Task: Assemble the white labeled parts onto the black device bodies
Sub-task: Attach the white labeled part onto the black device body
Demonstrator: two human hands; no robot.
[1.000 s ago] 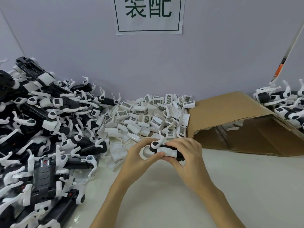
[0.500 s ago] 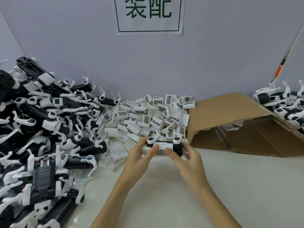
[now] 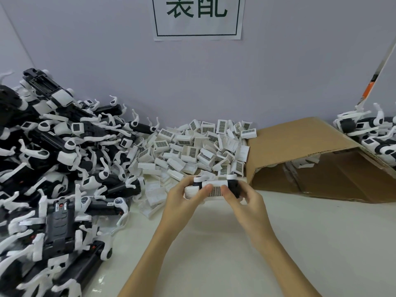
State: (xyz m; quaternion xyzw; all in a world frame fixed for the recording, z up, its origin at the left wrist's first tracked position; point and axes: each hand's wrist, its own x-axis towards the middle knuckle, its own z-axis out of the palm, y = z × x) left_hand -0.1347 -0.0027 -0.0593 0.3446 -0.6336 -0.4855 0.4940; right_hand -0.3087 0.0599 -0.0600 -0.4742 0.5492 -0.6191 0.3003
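Note:
Both hands hold one black device body with a white labeled part on it, above the white table near the pile's front edge. My left hand grips its left white end, thumb lying over the part. My right hand grips the black right end, thumb pressing the barcode label. Behind lies a heap of loose white labeled parts. A big pile of black device bodies with white arms fills the left side.
A brown cardboard box lies on its side at the right, its opening facing me. More black-and-white devices are stacked at the far right. A paper sign hangs on the wall. White table surface lies in front.
The device was turned in my hands so the barcode label faces me. My right hand opened from covering it to gripping its right end; both thumbs now rest on the white part.

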